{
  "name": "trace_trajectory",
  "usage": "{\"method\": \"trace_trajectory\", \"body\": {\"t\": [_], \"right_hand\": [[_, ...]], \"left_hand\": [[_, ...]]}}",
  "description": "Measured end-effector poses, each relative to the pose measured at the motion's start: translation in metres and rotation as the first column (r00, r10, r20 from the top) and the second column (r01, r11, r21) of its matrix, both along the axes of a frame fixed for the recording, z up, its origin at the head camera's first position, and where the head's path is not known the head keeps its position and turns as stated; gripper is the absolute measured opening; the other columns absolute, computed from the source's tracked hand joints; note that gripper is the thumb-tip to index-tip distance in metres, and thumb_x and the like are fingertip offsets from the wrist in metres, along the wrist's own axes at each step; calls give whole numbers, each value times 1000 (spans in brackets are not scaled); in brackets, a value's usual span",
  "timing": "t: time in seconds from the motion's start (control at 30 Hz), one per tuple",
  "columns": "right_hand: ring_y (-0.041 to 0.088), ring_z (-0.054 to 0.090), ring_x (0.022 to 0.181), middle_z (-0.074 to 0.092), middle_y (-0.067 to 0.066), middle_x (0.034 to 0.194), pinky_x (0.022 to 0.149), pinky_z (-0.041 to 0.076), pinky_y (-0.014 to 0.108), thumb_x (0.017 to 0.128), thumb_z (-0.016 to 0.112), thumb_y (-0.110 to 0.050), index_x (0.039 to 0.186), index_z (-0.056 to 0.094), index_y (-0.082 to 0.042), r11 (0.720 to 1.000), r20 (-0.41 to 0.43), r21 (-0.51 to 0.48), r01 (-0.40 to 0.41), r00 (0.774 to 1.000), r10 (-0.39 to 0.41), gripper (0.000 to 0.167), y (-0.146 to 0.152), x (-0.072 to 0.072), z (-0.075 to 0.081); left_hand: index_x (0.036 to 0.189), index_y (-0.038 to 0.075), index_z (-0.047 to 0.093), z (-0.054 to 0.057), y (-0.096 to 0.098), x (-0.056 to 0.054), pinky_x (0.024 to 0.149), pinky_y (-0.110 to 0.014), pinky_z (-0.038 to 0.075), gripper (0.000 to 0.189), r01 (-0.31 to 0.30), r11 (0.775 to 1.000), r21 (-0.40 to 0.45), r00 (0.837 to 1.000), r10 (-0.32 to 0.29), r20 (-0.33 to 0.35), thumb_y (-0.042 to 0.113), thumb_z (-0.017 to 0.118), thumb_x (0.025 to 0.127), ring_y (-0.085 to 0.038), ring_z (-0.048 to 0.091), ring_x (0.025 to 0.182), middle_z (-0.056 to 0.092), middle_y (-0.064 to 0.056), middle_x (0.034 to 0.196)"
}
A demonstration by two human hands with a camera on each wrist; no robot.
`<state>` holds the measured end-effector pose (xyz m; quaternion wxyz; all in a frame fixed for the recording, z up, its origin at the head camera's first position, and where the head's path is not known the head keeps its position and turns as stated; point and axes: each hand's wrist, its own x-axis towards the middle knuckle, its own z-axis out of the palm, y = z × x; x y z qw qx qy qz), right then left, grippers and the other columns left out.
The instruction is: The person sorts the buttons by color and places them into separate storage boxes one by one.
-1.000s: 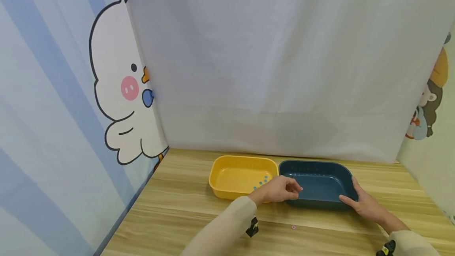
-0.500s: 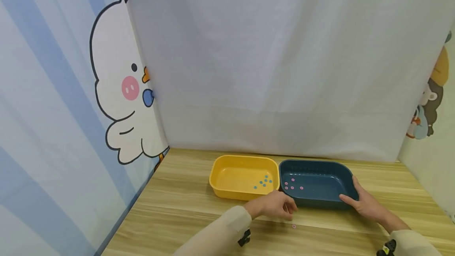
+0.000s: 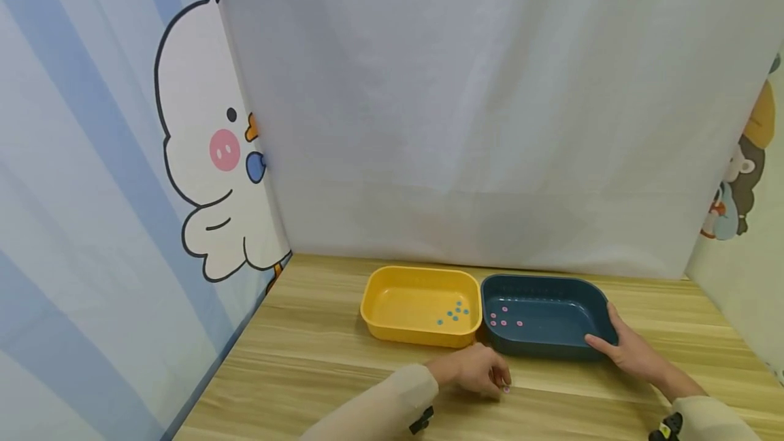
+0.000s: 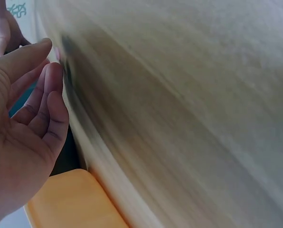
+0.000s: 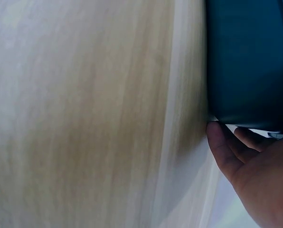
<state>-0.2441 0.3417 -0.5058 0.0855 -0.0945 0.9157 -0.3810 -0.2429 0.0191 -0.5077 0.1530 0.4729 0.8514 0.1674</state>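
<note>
A small pink ring (image 3: 506, 389) lies on the wooden table right at the fingertips of my left hand (image 3: 474, 369). In the left wrist view, the thumb and bent fingers of the left hand (image 4: 30, 104) stand a little apart, with the pink ring (image 4: 57, 53) just beyond them. My right hand (image 3: 633, 354) grips the right end of a dark blue basin (image 3: 545, 349), thumb at the front side and fingers around the end. Several pink rings (image 3: 504, 323) lie in that basin's left part. Right wrist view: fingers (image 5: 222, 145) touch the dark blue basin (image 5: 250, 61).
A yellow basin (image 3: 416, 335) stands left of the dark blue one, their sides close together. Several blue rings (image 3: 457, 310) lie in its right part. The wooden table (image 3: 294, 346) runs back to a grey-white curtain (image 3: 490, 121). A bird-printed curtain (image 3: 196, 155) hangs at left.
My left hand has moved back from over the dark blue basin toward me, down to the pink ring on the table. The pink rings in the basin came into view. The right hand stays put.
</note>
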Motion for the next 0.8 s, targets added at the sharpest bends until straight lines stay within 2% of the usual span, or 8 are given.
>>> {"method": "trace_trajectory", "body": {"t": [0.2, 0.6, 0.8], "right_hand": [[64, 6, 125, -6, 46, 141, 95, 16, 71, 96, 55, -34, 142, -18, 11, 1000, -7, -4, -2, 1000, 2, 97, 1, 0, -2], [64, 5, 125, -6, 46, 141, 96, 14, 72, 96, 56, -33, 142, -19, 10, 1000, -17, -17, 0, 1000, -1, 98, 2, -2, -4], [64, 5, 125, -6, 46, 141, 95, 14, 72, 96, 56, -33, 142, -19, 9, 1000, -20, -16, -3, 1000, 3, 98, 3, -2, -5]], "left_hand": [[94, 14, 72, -5, 5, -2, 63, -4, 39, 15, 11, 999, -33, 1000, -12, -16, 15, 77, 80, 12, 50, 67, 63, 15, 76], [85, 16, 72, -2, 6, -1, 60, -4, 37, 5, 4, 999, -42, 997, -8, -81, 16, 75, 82, 11, 47, 63, 58, 17, 69], [84, 17, 71, -3, 7, -2, 61, -4, 37, 3, 20, 999, -50, 996, -24, -82, 19, 74, 84, 11, 47, 63, 58, 18, 70]]}}
